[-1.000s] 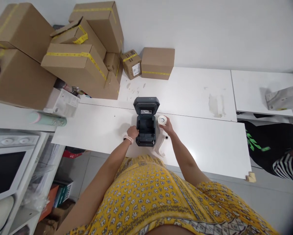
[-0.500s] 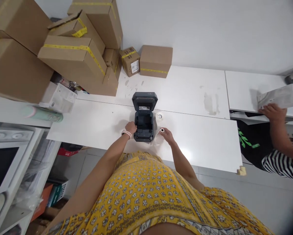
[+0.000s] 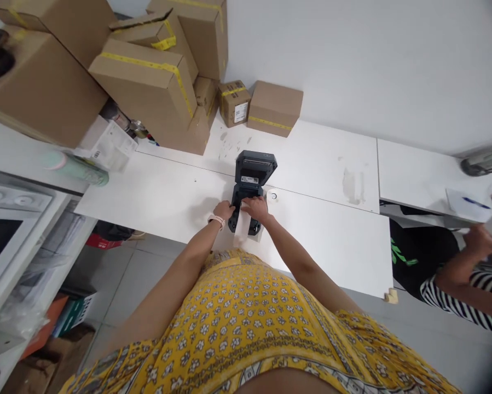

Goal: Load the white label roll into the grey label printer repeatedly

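Observation:
A dark grey label printer stands on the white table with its lid raised. My left hand, with a pale band on its wrist, grips the printer's left edge with bent fingers. My right hand is over the open printer bay, closed on a roll of label paper. The roll itself is mostly covered by my fingers, while its loose white strip hangs over the printer's front towards me. Just right of the printer lies another white roll.
Taped cardboard boxes are piled at the back left, with two smaller ones beside them. A green bottle lies at the left. On the right, a co-worker's hand holds a pale object near a notepad with a pen.
My right hand has carried the label roll from beside the printer leftward into its open bay. My left hand stays at the printer's edge. The co-worker has moved a white package off the right-hand table.

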A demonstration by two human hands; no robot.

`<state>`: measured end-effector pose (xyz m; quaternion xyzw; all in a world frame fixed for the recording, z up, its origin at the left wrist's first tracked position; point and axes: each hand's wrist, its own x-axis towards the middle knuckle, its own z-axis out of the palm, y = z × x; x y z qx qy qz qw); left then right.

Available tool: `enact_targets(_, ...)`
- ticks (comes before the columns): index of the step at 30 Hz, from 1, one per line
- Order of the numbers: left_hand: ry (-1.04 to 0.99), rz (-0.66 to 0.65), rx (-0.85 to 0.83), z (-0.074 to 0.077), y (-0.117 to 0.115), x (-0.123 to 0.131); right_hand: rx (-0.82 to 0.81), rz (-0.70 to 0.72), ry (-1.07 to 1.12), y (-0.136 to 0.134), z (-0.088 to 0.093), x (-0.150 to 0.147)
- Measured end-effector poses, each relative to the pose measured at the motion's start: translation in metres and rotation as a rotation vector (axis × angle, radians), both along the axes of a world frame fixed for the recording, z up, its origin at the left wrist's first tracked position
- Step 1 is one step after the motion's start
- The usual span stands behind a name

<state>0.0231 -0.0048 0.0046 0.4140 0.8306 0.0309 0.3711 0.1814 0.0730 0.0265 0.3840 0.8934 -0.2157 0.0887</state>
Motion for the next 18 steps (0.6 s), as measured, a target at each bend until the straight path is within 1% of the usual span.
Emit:
enact_targets(2, -0.008, 0.017, 0.012, 0.0, -0.002, 0.002, 0.005, 0.042, -0.038, -0.005, -0.012, -0.008)
enact_targets(6, -0.015, 0.031, 0.035, -0.004, -0.004, 0.003, 0.034, 0.097, -0.087, -0.013, -0.029, -0.007)
enact_targets(13, -0.052, 0.08, 0.044, -0.017, -0.008, 0.004, 0.063, 0.169, -0.109, -0.013, -0.04, -0.006)
enact_targets(18, -0.088, 0.096, 0.011, -0.016, -0.01, 0.008, 0.089, 0.21, -0.109, -0.013, -0.045, -0.006)
